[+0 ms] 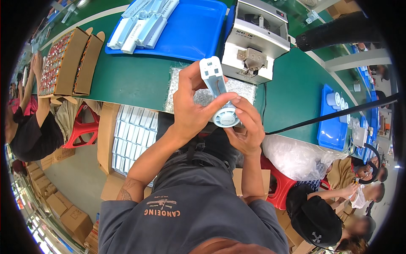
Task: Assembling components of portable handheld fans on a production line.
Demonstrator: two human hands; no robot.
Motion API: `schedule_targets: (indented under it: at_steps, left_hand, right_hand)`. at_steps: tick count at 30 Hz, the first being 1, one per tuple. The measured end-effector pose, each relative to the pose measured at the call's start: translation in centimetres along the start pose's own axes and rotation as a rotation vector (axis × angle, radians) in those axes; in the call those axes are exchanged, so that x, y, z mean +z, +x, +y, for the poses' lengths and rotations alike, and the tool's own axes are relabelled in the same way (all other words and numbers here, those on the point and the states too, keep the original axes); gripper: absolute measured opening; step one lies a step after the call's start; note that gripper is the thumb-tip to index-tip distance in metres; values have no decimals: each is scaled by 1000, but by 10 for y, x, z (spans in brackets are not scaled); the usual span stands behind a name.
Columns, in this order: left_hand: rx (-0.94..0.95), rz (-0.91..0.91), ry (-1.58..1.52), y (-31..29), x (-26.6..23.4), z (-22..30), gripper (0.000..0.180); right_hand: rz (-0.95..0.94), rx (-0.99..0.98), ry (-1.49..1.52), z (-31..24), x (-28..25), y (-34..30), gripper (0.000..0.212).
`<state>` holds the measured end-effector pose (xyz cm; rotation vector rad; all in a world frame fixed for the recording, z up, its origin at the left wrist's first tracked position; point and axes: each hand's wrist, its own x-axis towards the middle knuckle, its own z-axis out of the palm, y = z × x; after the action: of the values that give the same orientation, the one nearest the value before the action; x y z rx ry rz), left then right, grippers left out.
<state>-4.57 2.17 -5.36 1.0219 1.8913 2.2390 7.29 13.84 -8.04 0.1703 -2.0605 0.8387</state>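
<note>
Between my hands is a pale blue plastic fan housing, seemingly part of a handheld fan. It has a long hollow handle with square openings at its far end and thin wires inside. A round vented piece sits at its near end. My left hand is closed round the handle from the left, its thumb lying across toward the round piece. My right hand grips the round end from the right, fingers bent about it. Beneath them, a silvery-white mat lies partly hidden on the green table.
A grey bench machine stands beyond my hands, beside a blue tray of pale blue packs. Another blue tray with round parts is at right. Cartons stand at left; an open carton sits below the table edge. Co-workers sit both sides.
</note>
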Motion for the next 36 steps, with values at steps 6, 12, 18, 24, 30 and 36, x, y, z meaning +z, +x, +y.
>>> schedule_targets:
  at_steps: [6,12,18,24,30,36]
  left_hand:
    - [-45,-13,14,5,-6,1,76]
    - [-151,-186,230,-5,-14,9,80]
    - [-230,-344,-19,-11,-8,12,96]
    - [74,-452,191,-22,-2,9,80]
    - [15,-501,132,-26,3,9,70]
    - [-17,-448,106,-25,7,3,64]
  right_hand:
    - [-5,-21,-10,2,5,7,66]
    - [-137,155,-201,2,-3,-17,62]
    - [-61,174,-172,2,-5,-18,61]
    - [-397,380,-23,-19,-65,20,69]
    - [-245,445,104,-20,-60,45,51]
    - [-270,357,106,-16,-61,55,42]
